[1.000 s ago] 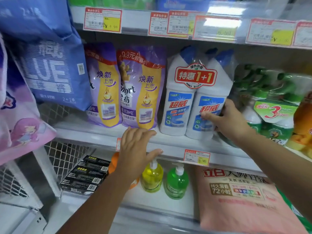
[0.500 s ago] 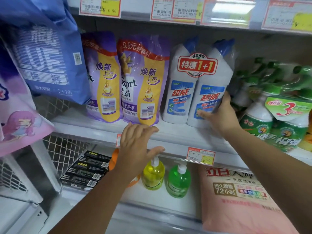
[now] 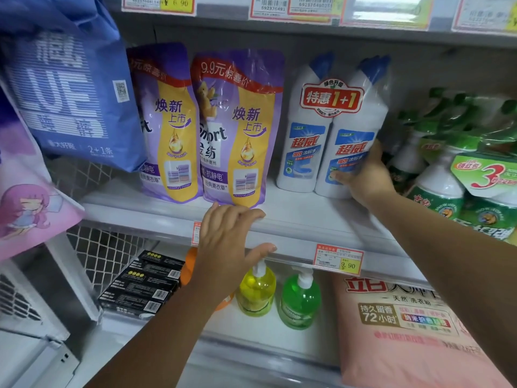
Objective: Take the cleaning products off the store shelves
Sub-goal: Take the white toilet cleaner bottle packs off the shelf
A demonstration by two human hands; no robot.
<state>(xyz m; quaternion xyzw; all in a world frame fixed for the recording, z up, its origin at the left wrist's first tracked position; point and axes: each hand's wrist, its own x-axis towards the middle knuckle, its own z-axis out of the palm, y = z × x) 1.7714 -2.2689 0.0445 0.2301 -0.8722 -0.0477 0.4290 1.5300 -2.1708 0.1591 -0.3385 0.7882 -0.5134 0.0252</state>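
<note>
The right grip [image 3: 366, 180] clasps one film-wrapped pack [image 3: 331, 100] of two white plastic toilet-cleaner bottles [image 3: 302, 152]. Two glossy purple pouches [image 3: 233, 135] stand beyond the released left grip [image 3: 229, 242].

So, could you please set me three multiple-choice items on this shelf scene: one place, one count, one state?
1. Where does the green clear-plastic pump bottle stand?
A. right of the yellow clear-plastic pump bottle, on the lower shelf
B. on the top shelf
C. on the floor
2. How many purple-and-yellow soft pouches stand on the middle shelf?
A. one
B. two
C. four
3. What is the right hand doing?
A. hanging idle
B. pressing a pump
C. gripping the wrapped twin pack of white plastic bottles with blue caps
Key: 1 A, the two pumps stand side by side under the middle shelf; 2 B, two pouches stand side by side; 3 C, its thumb and fingers wrap the pack's right bottle.
</note>
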